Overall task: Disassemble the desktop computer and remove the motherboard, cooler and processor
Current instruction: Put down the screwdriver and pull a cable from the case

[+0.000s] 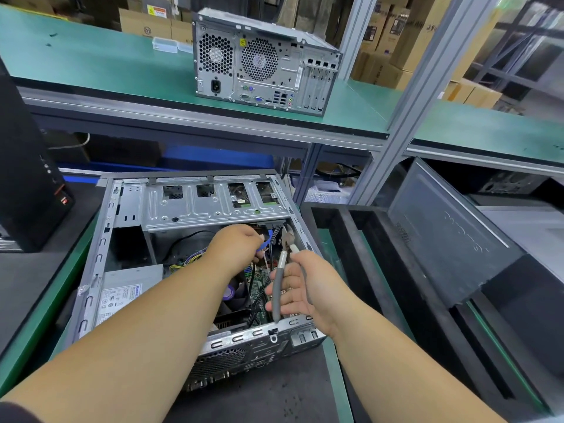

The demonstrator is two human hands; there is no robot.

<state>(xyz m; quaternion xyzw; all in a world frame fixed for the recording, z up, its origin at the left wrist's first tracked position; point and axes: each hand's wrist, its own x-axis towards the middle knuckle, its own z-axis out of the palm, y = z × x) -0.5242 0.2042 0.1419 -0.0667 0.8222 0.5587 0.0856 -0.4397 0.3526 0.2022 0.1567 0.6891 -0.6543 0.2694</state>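
1. Where the frame's left edge begins, a black tower case (29, 166) standing upright on a dark mat (36, 279) laid over the green bench surface (45, 315).
2. Upper left: a green-topped shelf (91, 65) running across the frame, with a small clear plastic box (165, 44) on it and cardboard cartons (146, 22) stacked behind.
3. Lower centre: the opened desktop computer (189, 270) lying on its side on the mat, side panel off, silver drive cage (210, 203) at its far end, grey power supply (128, 291) at its left, motherboard (259, 279) partly visible inside between the two forearms.
4. Centre: left hand (235, 247) reaching into the chassis, fingers curled around a blue cable (266, 244) just below the drive cage.
5. Just right of that: right hand (300, 285) over the case's right wall, gripping grey-handled pliers (279, 282) with the nose pointing up towards the cables; handles apart.
6. Upper centre: a second silver computer (262, 62) standing on the shelf, rear panel with fans and ports facing the camera.
7. Right of centre: grey aluminium frame posts (406, 96) rising through the shelf.
8. Lower right: black case panels (451, 239) stacked and leaning against each other.
9. Upper right: more cartons (406, 41) and racking, blurred.
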